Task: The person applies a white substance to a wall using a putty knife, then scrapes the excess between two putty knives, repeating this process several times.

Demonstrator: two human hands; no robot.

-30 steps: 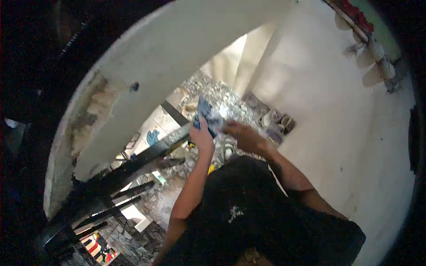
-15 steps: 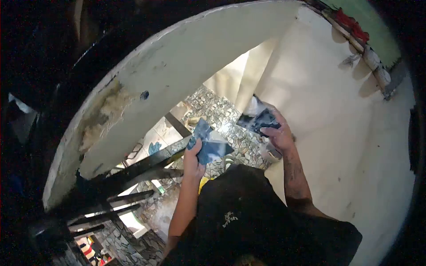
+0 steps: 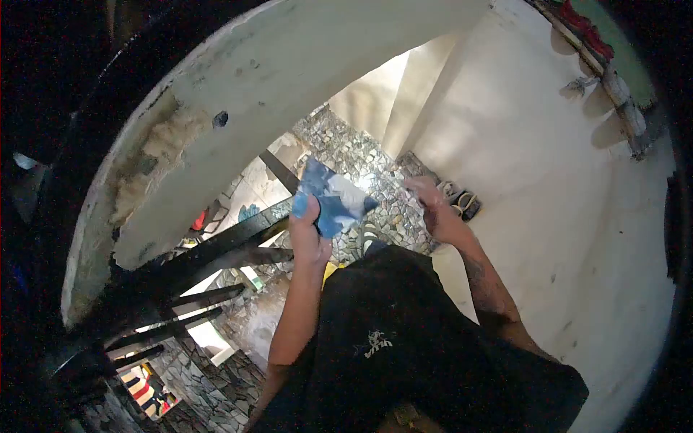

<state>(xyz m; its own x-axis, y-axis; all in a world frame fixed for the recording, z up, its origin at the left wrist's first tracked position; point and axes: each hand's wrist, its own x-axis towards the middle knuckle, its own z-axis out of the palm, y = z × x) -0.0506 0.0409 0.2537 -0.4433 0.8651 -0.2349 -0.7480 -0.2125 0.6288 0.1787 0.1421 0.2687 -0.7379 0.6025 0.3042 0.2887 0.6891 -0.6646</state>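
Note:
My left hand (image 3: 309, 227) is closed on a blue flat spreader (image 3: 328, 213), its thumb lying over the near edge. Pale paste is smeared across the spreader's face and corner. To the right, my right hand (image 3: 432, 206) is raised near the cream wall, its fingers curled, whitish and blurred by motion. A dark patch shows by its palm, and I cannot tell what it holds.
A curved cream wall (image 3: 548, 187) rises on the right. A pale slanted beam (image 3: 289, 65) with a damaged patch crosses the upper left. Dark railing bars (image 3: 238, 242) run at left, above a stone-patterned floor (image 3: 339, 144). Sandals (image 3: 465, 202) lie below by the wall.
My left hand and spreader have risen slightly and tilted. My right hand has moved a little left and up; the dark flat piece with pale paste seen in it before no longer shows its face.

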